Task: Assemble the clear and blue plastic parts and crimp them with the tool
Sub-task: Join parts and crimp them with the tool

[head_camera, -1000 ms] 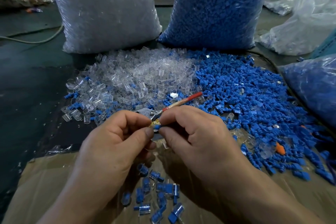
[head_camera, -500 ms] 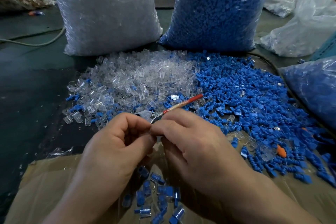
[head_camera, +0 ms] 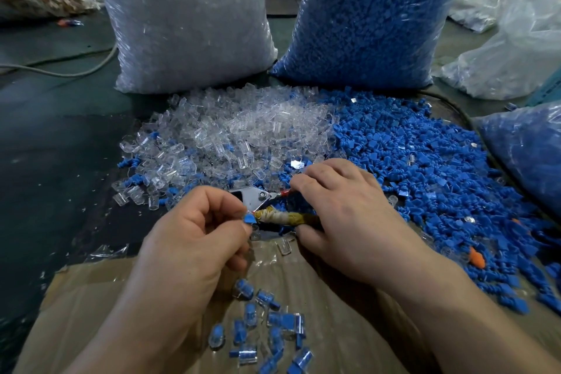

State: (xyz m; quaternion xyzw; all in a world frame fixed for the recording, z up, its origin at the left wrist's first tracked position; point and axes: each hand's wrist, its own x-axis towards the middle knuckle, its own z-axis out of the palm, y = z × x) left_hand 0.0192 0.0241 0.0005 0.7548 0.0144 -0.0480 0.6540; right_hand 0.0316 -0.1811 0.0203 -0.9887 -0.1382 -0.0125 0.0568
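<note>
Left hand [head_camera: 197, 240] pinches a blue part [head_camera: 250, 218] between thumb and forefinger, right at the tool [head_camera: 252, 196] head. Right hand [head_camera: 343, 212] grips both tool handles: upper one red, lower one wrapped in yellowish tape. Loose clear parts pile [head_camera: 230, 133] and blue parts pile [head_camera: 425, 167] sit side by side behind the hands. Behind those, a bag of clear parts [head_camera: 182, 18] and a bag of blue parts [head_camera: 373, 15], both upright. Assembled pieces [head_camera: 267, 325] lie scattered on the cardboard [head_camera: 91, 307] under the wrists.
</note>
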